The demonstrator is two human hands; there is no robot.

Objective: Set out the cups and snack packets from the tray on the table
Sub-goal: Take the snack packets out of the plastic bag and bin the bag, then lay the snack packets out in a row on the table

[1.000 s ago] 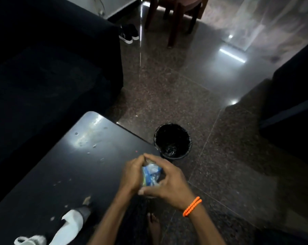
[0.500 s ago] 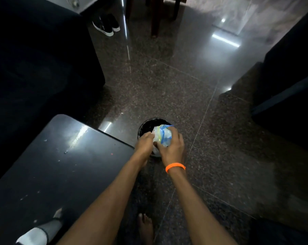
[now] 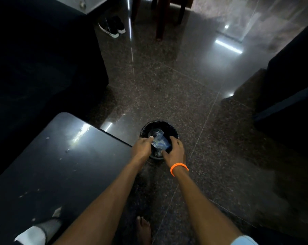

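A crumpled clear and blue snack packet point(image 3: 159, 141) sits blurred inside the mouth of a small black bin point(image 3: 160, 122) on the floor. My left hand point(image 3: 142, 147) hovers at the bin's left rim, its fingertips at the packet's edge. My right hand point(image 3: 174, 151), with an orange wristband, rests over the right rim with fingers spread. Neither hand closes around the packet. The black table point(image 3: 61, 165) lies to the left, dotted with crumbs. No tray or cups are in view.
A white and grey cloth-like item point(image 3: 34, 234) lies at the table's near edge. Dark sofas stand at left point(image 3: 43, 68) and right point(image 3: 291, 103). Shoes point(image 3: 112, 27) and wooden chair legs point(image 3: 160, 18) are farther back. My bare foot point(image 3: 143, 228) is on the granite floor.
Both hands carried the crumpled packet from above the table edge out over the bin, then spread apart; the packet has dropped into the bin's mouth.
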